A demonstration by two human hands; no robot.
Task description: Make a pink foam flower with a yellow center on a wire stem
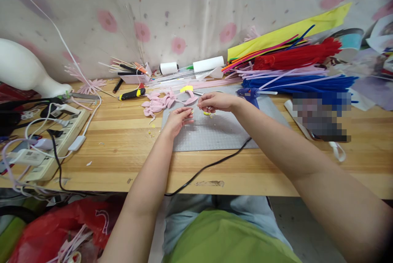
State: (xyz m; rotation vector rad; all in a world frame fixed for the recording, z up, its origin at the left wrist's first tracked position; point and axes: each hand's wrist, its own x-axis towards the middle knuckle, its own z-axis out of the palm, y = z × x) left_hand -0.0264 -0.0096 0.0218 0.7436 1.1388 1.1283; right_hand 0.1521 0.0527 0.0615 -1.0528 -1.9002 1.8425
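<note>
My left hand [179,121] is above the left part of the grey cutting mat [215,136], thumb and forefinger pinched together on something too small to make out. Just right of it, my right hand [216,102] also pinches with its fingertips, and what they hold is too fine to name. The two hands are close but apart. Below the right fingers lies a small yellow piece [208,113]. Pink fuzzy bow-like shapes [158,102] rest beside the mat's left edge, behind my left hand. Another yellow piece [186,88] sits at the mat's far side.
A blue glue gun [250,94] lies on the mat at right, its black cord [208,167] crossing the front. Blue pipe cleaners [302,86] and red ones [297,55] are piled at back right. A utility knife [132,94] and power strip [59,144] are left.
</note>
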